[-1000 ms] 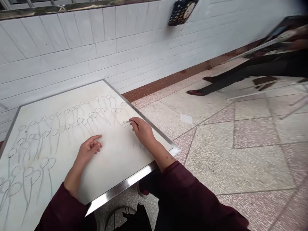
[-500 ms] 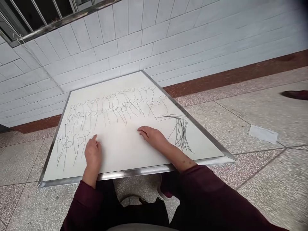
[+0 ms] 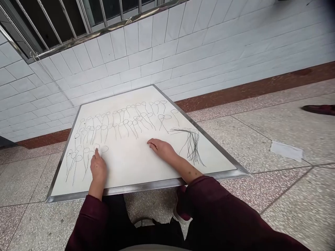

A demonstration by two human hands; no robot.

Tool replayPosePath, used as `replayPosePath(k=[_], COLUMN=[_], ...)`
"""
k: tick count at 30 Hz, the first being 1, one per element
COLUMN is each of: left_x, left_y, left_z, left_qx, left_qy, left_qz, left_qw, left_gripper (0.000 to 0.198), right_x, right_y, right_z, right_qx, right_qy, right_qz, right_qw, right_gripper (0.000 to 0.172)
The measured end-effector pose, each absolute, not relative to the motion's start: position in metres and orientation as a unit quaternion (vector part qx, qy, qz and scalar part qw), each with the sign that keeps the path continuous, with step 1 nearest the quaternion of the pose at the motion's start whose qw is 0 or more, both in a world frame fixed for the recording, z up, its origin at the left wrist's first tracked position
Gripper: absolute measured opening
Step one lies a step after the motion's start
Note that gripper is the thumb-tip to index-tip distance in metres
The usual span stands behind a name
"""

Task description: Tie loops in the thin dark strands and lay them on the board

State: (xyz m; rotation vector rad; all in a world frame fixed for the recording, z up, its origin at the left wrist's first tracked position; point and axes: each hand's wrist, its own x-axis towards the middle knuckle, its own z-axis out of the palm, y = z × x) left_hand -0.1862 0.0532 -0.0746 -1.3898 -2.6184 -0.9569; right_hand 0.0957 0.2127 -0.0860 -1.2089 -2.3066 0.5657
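My left hand [image 3: 98, 169] rests on the white board [image 3: 125, 164], its index finger stretched out and touching a thin dark strand with a looped end [image 3: 97, 145]. Another looped strand [image 3: 105, 149] lies just right of that fingertip. My right hand [image 3: 161, 149] hovers at or on the board near its middle, fingers pressed together; what they hold, if anything, is too small to see. Several looped strands [image 3: 136, 122] lie in rough rows, loops toward the wall and tails toward me. A loose bundle of straight dark strands [image 3: 193, 146] lies beyond my right forearm.
A metal edge [image 3: 146, 186] frames the board. Behind it stand a white tiled wall [image 3: 136, 59] and a barred window [image 3: 78, 17]. A white sheet [image 3: 286, 150] lies on the speckled floor [image 3: 217, 136] at the right. A dark shoe [image 3: 318, 109] shows at the far right.
My left index finger has shifted slightly left and now points onto a loop; the loop to its right is uncovered. My right hand stays almost in place. The view has tilted up slightly.
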Motion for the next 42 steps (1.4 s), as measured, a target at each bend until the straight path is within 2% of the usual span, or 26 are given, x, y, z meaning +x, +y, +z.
replayPosePath(k=[11,17,21,26,31,35,42], left_x=[-0.174,-0.169,-0.147,-0.105,-0.072,-0.068,-0.074], left_y=[0.079,0.096,0.096,0.104,0.111,0.124,0.162], left_z=[-0.064,-0.060,-0.050,-0.033,-0.034,-0.037,-0.027], left_qx=[-0.462,-0.411,-0.377,-0.350,-0.313,-0.296,-0.332], left_qy=[-0.783,-0.742,-0.670,-0.553,-0.480,-0.465,-0.453], left_qz=[-0.409,-0.508,-0.586,-0.599,-0.567,-0.540,-0.548], left_qw=[-0.075,-0.150,-0.255,-0.461,-0.592,-0.636,-0.620], left_gripper=[0.064,0.050,0.052,0.059,0.040,0.028,0.047], right_x=[0.081,0.074,0.067,0.059,0.066,0.076,0.092], right_y=[0.202,0.195,0.189,0.189,0.198,0.205,0.227], right_z=[-0.077,-0.073,-0.068,-0.054,-0.037,-0.034,-0.048], right_qx=[-0.398,-0.367,-0.336,-0.222,-0.160,-0.206,-0.367], right_qy=[-0.853,-0.852,-0.840,-0.752,-0.739,-0.747,-0.714], right_qz=[0.242,0.281,0.327,0.464,0.514,0.469,0.362], right_qw=[0.235,0.247,0.273,0.412,0.405,0.424,0.473], right_gripper=[0.021,0.021,0.022,0.031,0.017,0.014,0.014])
